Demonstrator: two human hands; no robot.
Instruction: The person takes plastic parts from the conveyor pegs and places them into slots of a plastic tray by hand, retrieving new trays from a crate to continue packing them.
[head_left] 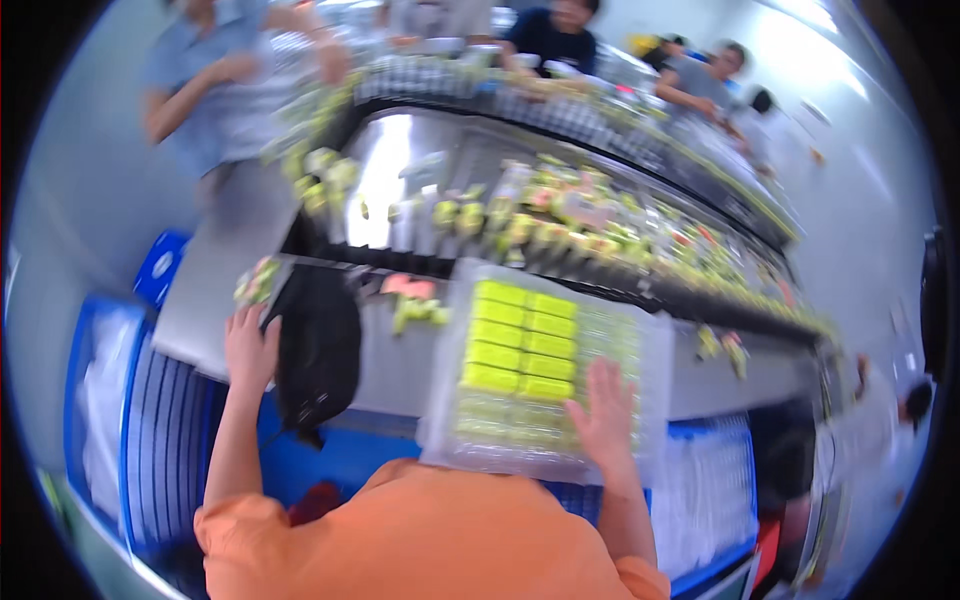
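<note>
In front of me lies a clear plastic blister tray [648,400] with several compartments, set on a larger sheet of clear plastic. Bright yellow-green small boxes [520,340] fill two columns of its upper left part. My right hand [604,412] rests flat over the tray's right side, fingers stretched out, just beside the boxes. My left hand [250,345] reaches forward at the left edge of a black bag [318,345], its fingers extended. Just past those fingertips sits a small bunch of green and pink pieces [258,282]. Whether the left fingers touch the bag is blurred.
A conveyor [400,150] loaded with small yellow-green packs runs across beyond the metal worktable [215,300]. Pink and green pieces [415,300] lie between bag and tray. Blue crates [100,400] with clear trays stand at left and right. Several people work around the conveyor.
</note>
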